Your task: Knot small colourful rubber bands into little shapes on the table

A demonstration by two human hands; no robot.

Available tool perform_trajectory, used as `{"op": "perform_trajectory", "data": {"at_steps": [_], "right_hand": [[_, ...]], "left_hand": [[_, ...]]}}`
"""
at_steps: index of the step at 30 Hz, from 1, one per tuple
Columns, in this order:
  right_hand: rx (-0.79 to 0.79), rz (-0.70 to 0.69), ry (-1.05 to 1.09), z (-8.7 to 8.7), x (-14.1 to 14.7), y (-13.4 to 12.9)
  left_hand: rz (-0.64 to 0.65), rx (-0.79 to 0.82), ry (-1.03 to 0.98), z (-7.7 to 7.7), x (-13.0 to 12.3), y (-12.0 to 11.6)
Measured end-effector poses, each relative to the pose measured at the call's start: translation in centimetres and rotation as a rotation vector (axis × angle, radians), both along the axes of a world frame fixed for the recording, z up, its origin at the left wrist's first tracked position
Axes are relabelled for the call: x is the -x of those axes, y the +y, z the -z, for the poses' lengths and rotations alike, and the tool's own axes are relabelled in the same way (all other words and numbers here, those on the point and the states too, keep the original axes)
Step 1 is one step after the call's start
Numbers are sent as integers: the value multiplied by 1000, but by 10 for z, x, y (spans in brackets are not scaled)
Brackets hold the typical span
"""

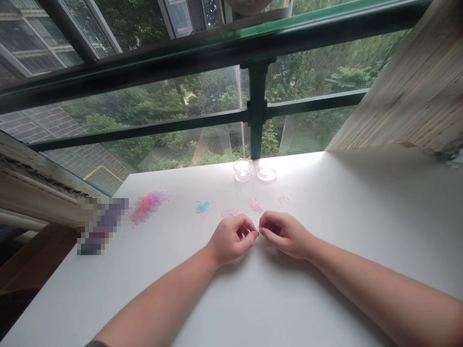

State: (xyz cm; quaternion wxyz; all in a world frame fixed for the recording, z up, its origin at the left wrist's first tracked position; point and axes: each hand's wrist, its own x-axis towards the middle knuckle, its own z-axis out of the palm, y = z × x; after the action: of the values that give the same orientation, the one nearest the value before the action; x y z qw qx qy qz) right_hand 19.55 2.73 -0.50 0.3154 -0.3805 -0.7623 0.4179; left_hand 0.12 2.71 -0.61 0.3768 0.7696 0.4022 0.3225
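Observation:
My left hand (231, 239) and my right hand (287, 234) meet over the white table, thumbs and forefingers pinched, fingertips almost touching. Whatever lies between the fingertips is too small to make out. Just beyond my hands are small heaps of thin loops that look like little elastic bands: a pink heap (256, 205), a lilac heap (229, 212) partly behind my left hand, a teal heap (203, 206), and a few pale bands (283, 198). Farther left lies a larger mixed pile of bands (148, 208) in pink, purple, yellow and blue.
A clear round jar (242, 170) stands at the table's back edge, with a clear round lid (266, 174) beside it. A blurred-out purple item (104, 226) lies at the left edge. Behind the white table (361, 202) are a green-framed window (257, 111) and a curtain (394, 91).

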Motion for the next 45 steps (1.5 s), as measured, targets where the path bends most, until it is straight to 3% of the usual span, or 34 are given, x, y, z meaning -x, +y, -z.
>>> {"op": "perform_trajectory", "data": {"at_steps": [45], "right_hand": [[2,3,-13,0,0,0]], "left_hand": [[14,7,9,-2,-1,0]]}}
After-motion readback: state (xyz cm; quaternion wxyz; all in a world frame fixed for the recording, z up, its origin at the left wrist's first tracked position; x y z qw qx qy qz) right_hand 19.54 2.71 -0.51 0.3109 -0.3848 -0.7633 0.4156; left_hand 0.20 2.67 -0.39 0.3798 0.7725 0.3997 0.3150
